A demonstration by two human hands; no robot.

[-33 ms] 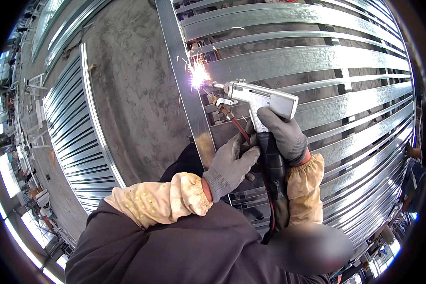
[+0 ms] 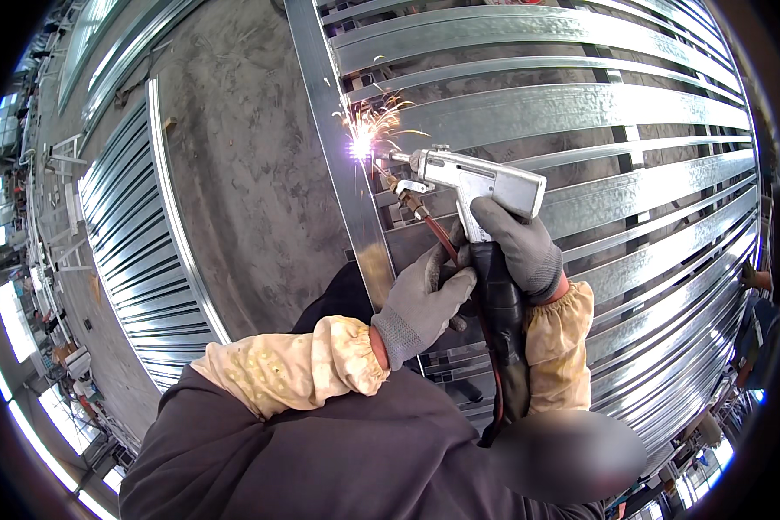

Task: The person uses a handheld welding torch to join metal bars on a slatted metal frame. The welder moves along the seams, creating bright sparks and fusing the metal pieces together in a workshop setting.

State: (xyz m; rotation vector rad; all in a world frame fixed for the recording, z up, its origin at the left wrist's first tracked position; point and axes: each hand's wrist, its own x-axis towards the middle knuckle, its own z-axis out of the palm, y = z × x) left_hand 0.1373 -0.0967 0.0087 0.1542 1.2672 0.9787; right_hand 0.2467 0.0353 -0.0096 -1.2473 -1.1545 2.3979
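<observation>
While the right hand [image 2: 524, 251], in a grey glove, is closed around the grip of a silver welding gun [image 2: 494, 182], with its thumb against the rear of the casing, the left hand [image 2: 420, 299], also gloved in grey, sits just to its left, partly curled. Its fingertips lie at a thin reddish hose [image 2: 439, 232] and beside the black-wrapped cable [image 2: 503, 321] that runs near from the grip; overlap hides whether it grips either, so its hold cannot be told. Pale, stained cuffs [image 2: 295, 368] cover both forearms; the left one is spotted with yellowish marks.

The gun is tilted slightly, with its nozzle directed left. Below the nozzle, on its near side, a brass fitting [image 2: 410, 198] with a small lever joins the hose. At the tip, a white-violet arc [image 2: 363, 143] throws orange sparks, mostly far and right. The glare covers the spot where a long metal rail [image 2: 331, 121] meets a broad slat [image 2: 494, 108]; seam detail is unreadable.

Further out, parallel metallic slats extend right from the rail. To the left, beyond a strip of grey floor [image 2: 243, 121], stands a second slatted panel [image 2: 147, 251]. At the far-right rim, a co-worker's hand [image 2: 761, 279] is small and indistinct.
</observation>
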